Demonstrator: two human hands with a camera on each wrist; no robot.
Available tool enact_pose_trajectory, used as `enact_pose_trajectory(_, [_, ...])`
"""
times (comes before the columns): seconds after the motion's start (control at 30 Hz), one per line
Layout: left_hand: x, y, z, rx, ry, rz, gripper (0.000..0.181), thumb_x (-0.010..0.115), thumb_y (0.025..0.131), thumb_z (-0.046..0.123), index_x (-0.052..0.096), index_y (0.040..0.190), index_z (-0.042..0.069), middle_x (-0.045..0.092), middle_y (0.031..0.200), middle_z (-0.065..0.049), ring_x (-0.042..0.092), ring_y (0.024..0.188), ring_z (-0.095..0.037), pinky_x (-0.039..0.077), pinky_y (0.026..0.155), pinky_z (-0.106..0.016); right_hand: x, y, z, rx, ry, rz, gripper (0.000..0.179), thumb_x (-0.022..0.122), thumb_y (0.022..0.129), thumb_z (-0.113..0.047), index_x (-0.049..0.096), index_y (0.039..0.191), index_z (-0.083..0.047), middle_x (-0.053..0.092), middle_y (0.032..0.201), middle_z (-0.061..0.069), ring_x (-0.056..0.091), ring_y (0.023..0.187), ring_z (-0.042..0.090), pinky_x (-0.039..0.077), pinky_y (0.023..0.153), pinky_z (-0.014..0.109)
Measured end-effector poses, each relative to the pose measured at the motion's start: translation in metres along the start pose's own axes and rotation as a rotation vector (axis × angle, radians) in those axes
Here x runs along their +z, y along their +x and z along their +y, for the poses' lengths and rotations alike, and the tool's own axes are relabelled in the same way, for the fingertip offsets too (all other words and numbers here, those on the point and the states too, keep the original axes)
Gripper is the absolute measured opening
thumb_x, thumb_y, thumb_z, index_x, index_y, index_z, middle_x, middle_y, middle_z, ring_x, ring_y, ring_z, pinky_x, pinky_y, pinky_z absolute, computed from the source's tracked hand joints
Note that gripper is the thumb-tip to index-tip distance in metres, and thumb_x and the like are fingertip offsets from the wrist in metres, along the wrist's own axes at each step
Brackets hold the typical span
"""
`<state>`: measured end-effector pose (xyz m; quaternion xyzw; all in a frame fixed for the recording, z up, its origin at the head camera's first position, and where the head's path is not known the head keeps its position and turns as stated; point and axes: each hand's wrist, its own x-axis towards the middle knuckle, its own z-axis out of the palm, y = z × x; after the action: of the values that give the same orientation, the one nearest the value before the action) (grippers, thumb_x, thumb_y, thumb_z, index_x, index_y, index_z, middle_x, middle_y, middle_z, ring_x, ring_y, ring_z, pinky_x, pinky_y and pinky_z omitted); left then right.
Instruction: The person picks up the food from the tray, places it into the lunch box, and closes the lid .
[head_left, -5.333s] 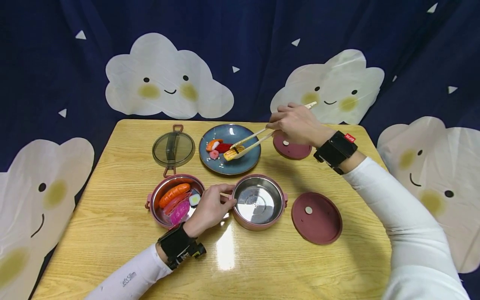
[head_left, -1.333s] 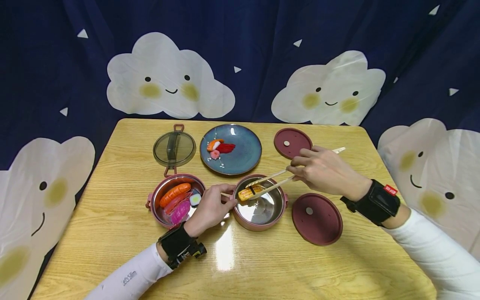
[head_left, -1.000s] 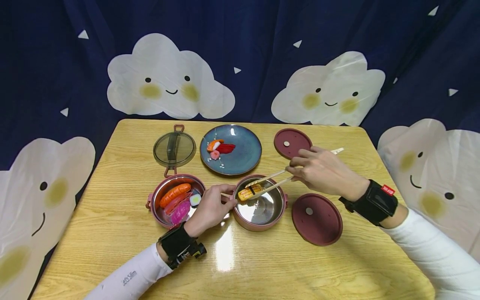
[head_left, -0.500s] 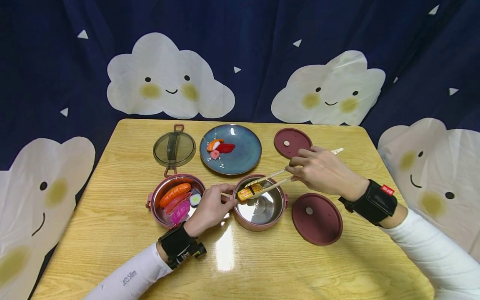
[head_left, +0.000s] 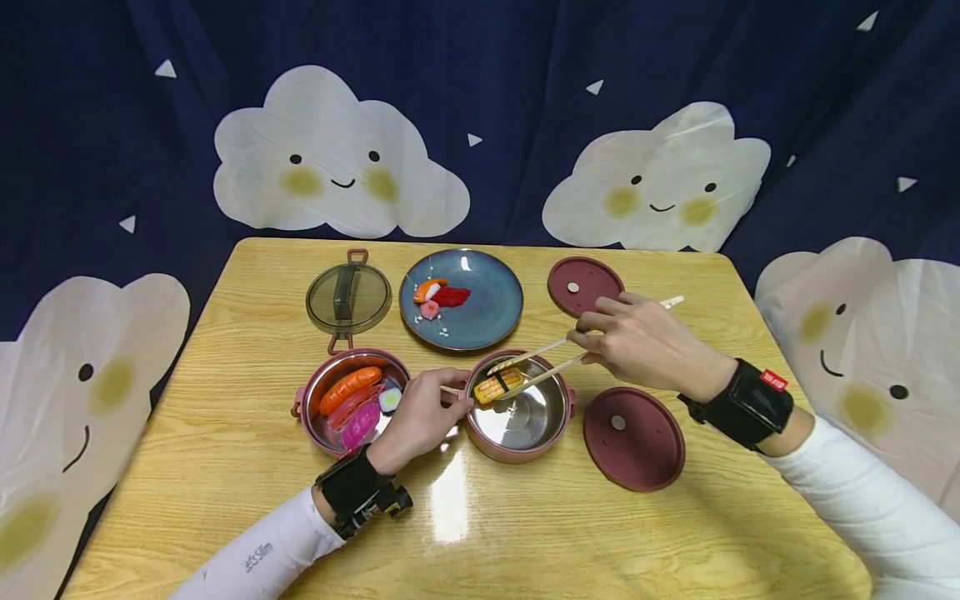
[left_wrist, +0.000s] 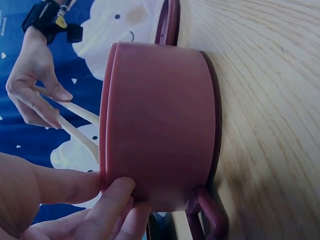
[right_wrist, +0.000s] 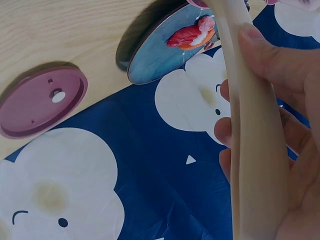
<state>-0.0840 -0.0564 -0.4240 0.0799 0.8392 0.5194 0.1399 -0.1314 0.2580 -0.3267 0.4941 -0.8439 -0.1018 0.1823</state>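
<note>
In the head view my right hand [head_left: 630,342] holds a pair of wooden chopsticks [head_left: 551,375], their tips inside the right-hand pink pot [head_left: 558,433]. A yellow toy egg sushi [head_left: 498,387] with a black band lies between the tips, low in that pot at its left side. I cannot tell whether the tips still pinch it. My left hand [head_left: 427,412] grips the pot's left side near the rim. In the left wrist view its fingers [left_wrist: 112,200] press the pink wall [left_wrist: 160,120]; the pot's inside is hidden there. The right wrist view shows chopstick shafts [right_wrist: 257,150] against my palm.
A left-hand pot [head_left: 300,408] holds several toy foods, including a sausage [head_left: 349,389]. Behind stands a blue plate [head_left: 487,304] with shrimp sushi [head_left: 429,290], a red slice [head_left: 452,297] and a pink piece [head_left: 429,309]. A glass lid [head_left: 322,292] and two maroon lids [head_left: 645,450] lie around.
The egg sushi has gone from the blue plate into the right-hand pot, carried by the chopsticks. Over the last half second it has turned slightly between the tips. My left hand has stayed put.
</note>
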Motion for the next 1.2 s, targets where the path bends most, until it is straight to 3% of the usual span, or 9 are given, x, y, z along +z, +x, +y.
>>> enact_pose_trajectory(0.47, [0.000, 0.000, 0.000, 0.006, 0.005, 0.006, 0.039, 0.073, 0.096, 0.003, 0.070, 0.135, 0.004, 0.075, 0.122, -0.015, 0.077, 0.096, -0.022, 0.056, 0.068, -0.024, -0.008, -0.003, 0.002, 0.004, 0.019, 0.017, 0.031, 0.092, 0.079, -0.027, 0.081, 0.105, -0.014, 0.076, 0.095, 0.000, 0.060, 0.081, 0.022, 0.050, 0.067, 0.036])
enact_pose_trajectory(0.8, [0.000, 0.000, -0.001, 0.004, 0.011, 0.003, 0.039, 0.073, 0.097, 0.004, 0.070, 0.135, 0.005, 0.076, 0.121, -0.015, 0.076, 0.096, -0.023, 0.056, 0.069, -0.024, -0.024, -0.001, 0.006, -0.006, -0.001, 0.038, 0.036, 0.094, 0.075, -0.027, 0.082, 0.106, -0.013, 0.075, 0.094, 0.001, 0.062, 0.083, 0.023, 0.054, 0.068, 0.036])
enact_pose_trajectory(1.2, [0.000, 0.000, -0.001, 0.008, 0.015, -0.001, 0.039, 0.072, 0.097, 0.003, 0.070, 0.136, 0.004, 0.076, 0.121, -0.016, 0.077, 0.094, -0.022, 0.055, 0.068, -0.023, -0.040, 0.009, 0.023, 0.023, 0.016, 0.074, 0.036, 0.095, 0.074, -0.023, 0.082, 0.106, -0.015, 0.077, 0.092, 0.003, 0.062, 0.078, 0.023, 0.055, 0.066, 0.037])
